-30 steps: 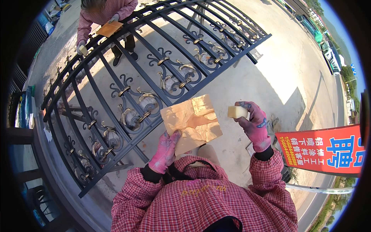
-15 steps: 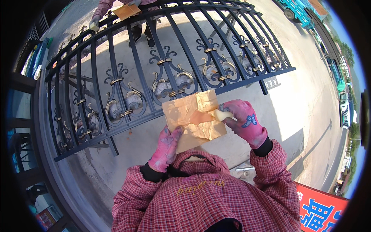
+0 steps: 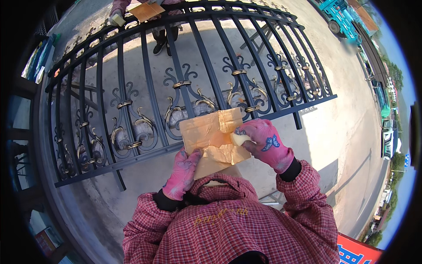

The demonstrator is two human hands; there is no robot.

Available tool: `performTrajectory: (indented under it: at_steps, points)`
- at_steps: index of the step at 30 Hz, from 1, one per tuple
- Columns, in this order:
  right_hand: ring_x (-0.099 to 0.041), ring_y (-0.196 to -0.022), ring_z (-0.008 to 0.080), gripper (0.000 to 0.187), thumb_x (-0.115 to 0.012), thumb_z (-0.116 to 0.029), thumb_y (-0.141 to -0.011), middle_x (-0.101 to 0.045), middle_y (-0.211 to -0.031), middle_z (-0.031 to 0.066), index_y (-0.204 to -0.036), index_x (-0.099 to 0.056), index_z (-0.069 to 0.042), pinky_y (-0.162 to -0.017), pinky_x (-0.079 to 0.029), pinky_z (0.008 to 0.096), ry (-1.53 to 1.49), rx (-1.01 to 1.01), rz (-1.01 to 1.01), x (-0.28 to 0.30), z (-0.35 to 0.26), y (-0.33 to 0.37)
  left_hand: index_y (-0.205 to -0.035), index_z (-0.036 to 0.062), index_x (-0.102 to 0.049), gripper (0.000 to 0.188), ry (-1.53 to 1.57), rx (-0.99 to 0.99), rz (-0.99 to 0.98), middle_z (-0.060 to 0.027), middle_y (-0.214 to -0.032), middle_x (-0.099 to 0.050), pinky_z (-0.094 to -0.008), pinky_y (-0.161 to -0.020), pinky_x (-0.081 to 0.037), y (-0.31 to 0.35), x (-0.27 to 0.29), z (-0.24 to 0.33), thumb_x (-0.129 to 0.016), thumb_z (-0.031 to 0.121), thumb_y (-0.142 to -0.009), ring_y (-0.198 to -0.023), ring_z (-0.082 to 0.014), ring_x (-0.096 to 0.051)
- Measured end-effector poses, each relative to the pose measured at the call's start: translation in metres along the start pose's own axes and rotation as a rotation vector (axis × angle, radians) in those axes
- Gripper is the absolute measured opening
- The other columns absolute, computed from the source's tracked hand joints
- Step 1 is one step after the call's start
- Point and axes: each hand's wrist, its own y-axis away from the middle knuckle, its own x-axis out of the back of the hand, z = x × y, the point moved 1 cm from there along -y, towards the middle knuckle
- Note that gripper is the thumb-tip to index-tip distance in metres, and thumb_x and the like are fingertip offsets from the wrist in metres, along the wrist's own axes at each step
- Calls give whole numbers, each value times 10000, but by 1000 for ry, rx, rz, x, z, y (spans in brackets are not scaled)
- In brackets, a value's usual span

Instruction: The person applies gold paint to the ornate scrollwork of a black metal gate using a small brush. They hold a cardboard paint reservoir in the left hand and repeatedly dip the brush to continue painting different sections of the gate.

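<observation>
My left hand (image 3: 181, 172), in a pink patterned glove, grips the lower left edge of a creased piece of cardboard (image 3: 200, 132) smeared with gold paint. In my right hand (image 3: 266, 143), gloved the same way, a pale sponge (image 3: 239, 139) is pinched, its tip against the cardboard's painted area. Beyond both hands stands a dark metal railing panel (image 3: 207, 61) with upright bars and curled scrolls. Gold colour marks its collars (image 3: 181, 83) and parts of the scrolls. The cardboard overlaps the panel's near rail in view.
Across the panel another person holds a sponge (image 3: 117, 20) and a piece of cardboard (image 3: 146, 10). A trestle-like support (image 3: 259, 39) shows behind the bars. At far right are a turquoise cargo vehicle (image 3: 336, 17) and a road; a red sign (image 3: 354, 251) is at lower right.
The view has shifted, so the panel sits lower. My hands still hold the cardboard and the sponge, the sponge slightly further left. The other person's sponge has moved a little to the right.
</observation>
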Motion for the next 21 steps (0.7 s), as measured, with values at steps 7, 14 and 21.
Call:
performTrajectory:
  at_steps: [7,14,21]
  points:
    - [-596,-614,135,364,-666,40,-712,-617,-862,92,-1063,-592,-19,-528,-508,270,-342,-351,280,39,139,-4,-1203,74,-480,325,101,-102,300,-29,-1034,-588,-252,-692,-537,-13,-6,-8,-552,211,-918,-837,-116,-614]
    - [-602,-864,296,352,-644,40,-678,-619,-915,130,-1021,-623,-36,-738,-487,337,-253,-109,-103,2,231,-21,-1217,23,-445,410,216,-184,607,-101,-1032,-603,-311,-512,-585,4,-41,-40,-555,271,-910,-808,-210,-663]
    - [-582,-889,306,318,-674,33,-644,-620,-929,103,-946,-627,-55,-795,-453,383,-38,285,-397,-39,242,-61,-1185,39,-464,394,251,-247,809,-92,-1004,-605,-291,-512,-574,33,-69,-78,-562,301,-906,-765,-183,-656]
